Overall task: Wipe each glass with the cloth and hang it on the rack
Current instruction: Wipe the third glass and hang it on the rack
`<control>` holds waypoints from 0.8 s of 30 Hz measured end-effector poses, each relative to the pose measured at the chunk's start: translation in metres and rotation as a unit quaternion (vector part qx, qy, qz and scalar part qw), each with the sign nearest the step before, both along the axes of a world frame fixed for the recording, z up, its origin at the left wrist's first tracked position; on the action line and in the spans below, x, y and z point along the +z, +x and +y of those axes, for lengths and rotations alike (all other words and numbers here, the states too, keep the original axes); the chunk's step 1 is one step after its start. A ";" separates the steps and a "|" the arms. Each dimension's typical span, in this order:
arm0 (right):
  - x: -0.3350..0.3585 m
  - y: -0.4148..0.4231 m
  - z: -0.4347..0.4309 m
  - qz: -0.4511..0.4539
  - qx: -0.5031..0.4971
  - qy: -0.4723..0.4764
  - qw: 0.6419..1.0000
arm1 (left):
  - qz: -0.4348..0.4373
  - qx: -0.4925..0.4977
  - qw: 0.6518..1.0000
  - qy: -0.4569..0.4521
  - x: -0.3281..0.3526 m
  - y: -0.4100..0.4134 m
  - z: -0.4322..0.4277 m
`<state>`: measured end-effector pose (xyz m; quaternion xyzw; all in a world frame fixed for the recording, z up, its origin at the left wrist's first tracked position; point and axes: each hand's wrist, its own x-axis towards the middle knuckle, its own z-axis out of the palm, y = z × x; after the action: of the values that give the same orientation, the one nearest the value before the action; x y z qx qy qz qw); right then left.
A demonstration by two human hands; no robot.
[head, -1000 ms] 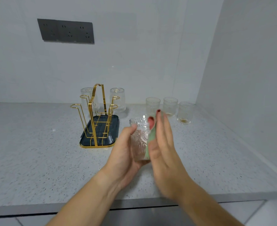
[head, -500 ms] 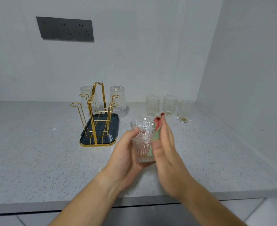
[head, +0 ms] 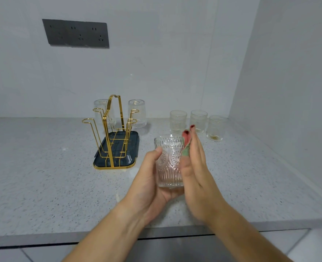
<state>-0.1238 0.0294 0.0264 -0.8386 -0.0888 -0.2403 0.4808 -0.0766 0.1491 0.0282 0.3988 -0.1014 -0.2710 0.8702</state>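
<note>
Head view. The left hand (head: 148, 180) cups an upright embossed glass (head: 168, 163), thumb along the near wall and fingers curled round its far side and base, holding it above the speckled tabletop (head: 43, 176). The right hand (head: 197, 178) lies flat against the glass's right wall, its fingers (head: 196, 148) straight and close together, pressing a green cloth (head: 185, 151) to the glass. The gold wire rack (head: 112, 129) stands to the left and farther back on a dark drip tray (head: 131, 146), with none of its near hooks bearing a glass. Two inverted glasses (head: 137, 113) stand behind it. Three upright glasses (head: 198, 120) stand in a row near the back-right corner. A grey socket panel (head: 77, 34) is set in the back wall. Bare tabletop lies between rack and hands; its front edge passes beneath both forearms.
</note>
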 end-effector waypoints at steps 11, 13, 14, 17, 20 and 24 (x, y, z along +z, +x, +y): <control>0.018 -0.002 -0.007 0.037 0.036 0.113 0.992 | -0.056 -0.015 0.997 0.051 -0.003 0.001 0.010; 0.031 -0.001 -0.015 0.057 0.036 0.114 0.991 | -0.077 -0.018 0.995 0.057 -0.004 0.000 0.011; 0.036 -0.002 -0.019 0.060 0.044 0.101 0.992 | -0.084 -0.019 0.995 0.054 -0.004 0.000 0.012; 0.042 -0.003 -0.025 0.064 0.064 0.006 0.996 | -0.073 -0.008 0.996 0.052 -0.001 0.001 0.017; 0.045 -0.010 -0.033 0.051 0.084 -0.002 0.995 | -0.064 -0.012 0.996 0.057 0.000 0.004 0.024; 0.052 -0.016 -0.046 0.036 0.145 -0.102 0.984 | -0.074 -0.051 0.994 0.058 -0.001 0.007 0.032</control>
<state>-0.1400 -0.0169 0.0788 -0.8694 -0.2159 -0.1276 0.4257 -0.0697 0.1810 0.0275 0.4616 -0.1704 -0.2900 0.8209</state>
